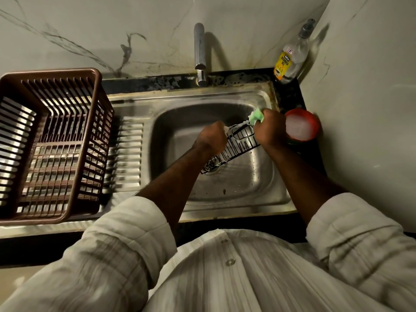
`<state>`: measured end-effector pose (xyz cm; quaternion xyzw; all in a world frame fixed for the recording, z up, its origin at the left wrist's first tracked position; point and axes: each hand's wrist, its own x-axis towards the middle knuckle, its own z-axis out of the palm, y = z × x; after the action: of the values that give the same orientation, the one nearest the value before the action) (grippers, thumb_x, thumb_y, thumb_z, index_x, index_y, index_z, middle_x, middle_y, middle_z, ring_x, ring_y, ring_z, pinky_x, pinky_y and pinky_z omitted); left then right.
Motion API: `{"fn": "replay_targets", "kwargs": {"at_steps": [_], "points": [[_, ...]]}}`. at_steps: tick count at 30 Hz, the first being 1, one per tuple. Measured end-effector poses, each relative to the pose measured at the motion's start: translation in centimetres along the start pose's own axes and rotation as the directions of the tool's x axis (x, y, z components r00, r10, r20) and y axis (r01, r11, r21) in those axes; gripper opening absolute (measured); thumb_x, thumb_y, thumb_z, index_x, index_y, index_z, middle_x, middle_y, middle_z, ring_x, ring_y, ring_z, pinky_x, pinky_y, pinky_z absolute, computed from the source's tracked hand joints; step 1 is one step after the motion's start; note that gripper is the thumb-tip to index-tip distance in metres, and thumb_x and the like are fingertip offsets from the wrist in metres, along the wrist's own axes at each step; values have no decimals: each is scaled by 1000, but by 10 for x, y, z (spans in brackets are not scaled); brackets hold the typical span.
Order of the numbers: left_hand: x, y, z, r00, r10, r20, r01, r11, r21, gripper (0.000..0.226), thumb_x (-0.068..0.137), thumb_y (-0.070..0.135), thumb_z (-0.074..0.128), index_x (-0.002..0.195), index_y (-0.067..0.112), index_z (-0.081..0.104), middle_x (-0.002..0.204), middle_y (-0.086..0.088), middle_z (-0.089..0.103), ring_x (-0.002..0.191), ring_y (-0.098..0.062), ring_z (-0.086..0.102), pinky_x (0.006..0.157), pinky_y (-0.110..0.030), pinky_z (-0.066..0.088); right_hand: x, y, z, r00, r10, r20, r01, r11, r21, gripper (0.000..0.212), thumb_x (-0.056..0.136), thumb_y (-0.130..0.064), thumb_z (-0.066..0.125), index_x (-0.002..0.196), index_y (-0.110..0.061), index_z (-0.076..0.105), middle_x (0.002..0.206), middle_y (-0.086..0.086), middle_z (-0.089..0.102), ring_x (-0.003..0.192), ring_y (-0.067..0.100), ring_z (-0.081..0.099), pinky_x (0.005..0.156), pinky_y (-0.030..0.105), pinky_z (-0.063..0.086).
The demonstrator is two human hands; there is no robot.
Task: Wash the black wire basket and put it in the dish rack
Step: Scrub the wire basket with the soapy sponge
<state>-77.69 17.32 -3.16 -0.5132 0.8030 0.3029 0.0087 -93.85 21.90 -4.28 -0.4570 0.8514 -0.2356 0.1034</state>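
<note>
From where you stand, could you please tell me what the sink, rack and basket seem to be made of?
The sink: likely stainless steel, brushed grey with soft reflections and pressed drain ridges. The rack: probably plastic, matte brown, with thick moulded slats and rounded rim. The basket: thin metal wire, seemingly coated black; the coating type cannot be told.

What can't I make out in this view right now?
Head view:
Basket: parts of its far end are hidden behind the left hand and right hand.
Sponge: mostly buried in the right hand's grip.
Sink drain: covered by the basket's lower end.
Bottle label: too small to read.
Rack: left side cut off by the frame edge.
</note>
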Motion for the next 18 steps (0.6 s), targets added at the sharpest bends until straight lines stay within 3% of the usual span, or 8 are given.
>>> {"fn": "replay_targets", "kwargs": {"at_steps": [2, 5, 7, 9, 14, 15, 18], "points": [[0, 0, 2, 1000, -10, -14, 9, 1000, -25, 21, 103, 14, 44, 114, 2, 58, 105, -15, 64, 84, -22, 54, 70, -32, 40, -2, -5, 4, 999, -12, 45, 13, 1000, -23, 20, 86, -6, 63, 105, -5, 72, 107, 16, 73, 102, 34, 68, 82, 33, 50], [1, -2, 4, 999, -14, -35, 14, 1000, -26, 19, 101, 12, 46, 114, 4, 57, 103, -15, 64, 81, -22, 52, 69, -33, 39, -7, -10, 5, 995, -32, 98, 35, 999, -27, 18, 85, -7, 66, 102, -6, 73, 104, 17, 73, 97, 36, 67, 74, 33, 46], [0, -5, 6, 999, -19, -50, 17, 999, -34, 19, 101, 13, 45, 113, 6, 56, 98, -12, 61, 80, -22, 51, 68, -33, 38, -7, -10, -1, 989, -63, 133, 57, 997, 49, 18, 85, -10, 69, 101, -6, 75, 99, 14, 75, 88, 30, 68, 69, 28, 42], [-4, -6, 8, 999, -17, -48, 15, 998, -55, 17, 102, 16, 44, 112, 8, 56, 94, -9, 58, 80, -22, 53, 68, -33, 37, -8, -7, -11, 989, -34, 145, 6, 982, 187, 22, 82, -12, 71, 104, -9, 76, 96, 8, 76, 84, 22, 68, 69, 29, 49], [-2, -2, 5, 998, 8, -65, -11, 999, -46, 22, 103, 16, 41, 119, 6, 53, 105, -17, 65, 81, -23, 53, 70, -35, 38, -31, -6, -22, 1000, 12, 27, -21, 927, 374, 36, 82, -2, 66, 115, -12, 74, 99, -8, 69, 87, 7, 63, 62, -2, 40], [-5, -2, 6, 998, 5, -66, -8, 999, -53, 24, 103, 16, 40, 121, 5, 52, 107, -19, 65, 82, -25, 54, 70, -35, 38, -41, -5, -20, 999, -8, 41, -9, 923, 385, 39, 82, -1, 64, 117, -14, 74, 103, -9, 70, 88, 6, 63, 66, 0, 44], [-11, -3, 8, 997, 3, -73, -6, 999, -47, 27, 104, 17, 39, 125, 4, 51, 112, -21, 66, 95, -35, 62, 71, -35, 38, -64, 7, -9, 996, -77, 36, 61, 942, 329, 39, 81, -10, 62, 117, -17, 75, 106, 2, 76, 90, 16, 70, 81, 29, 58]]}}
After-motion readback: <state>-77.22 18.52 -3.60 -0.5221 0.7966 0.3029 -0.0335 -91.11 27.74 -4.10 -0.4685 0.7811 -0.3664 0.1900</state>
